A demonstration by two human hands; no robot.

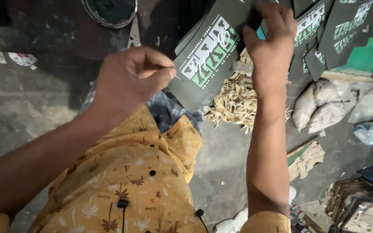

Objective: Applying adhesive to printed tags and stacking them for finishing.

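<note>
A dark grey printed card (203, 64) with a green-and-white panel slants from lower left to upper right. The right hand (270, 41) pinches its upper edge; the left hand (128, 80), fingers closed, presses a thin needle-like tool (175, 77) to its left edge. More printed cards (337, 30) — same colours — lie fanned at upper right, above pale paper offcuts (234, 101) and stuffed clear bags (320, 108).

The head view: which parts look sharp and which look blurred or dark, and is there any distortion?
In the head view, the left hand and the dark printed sheet it pinches are fairly sharp; the right hand is slightly soft; the top left floor lies in deep shadow; the plastic bags catch brighter light; the forearms look stretched by the wide lens.
</note>
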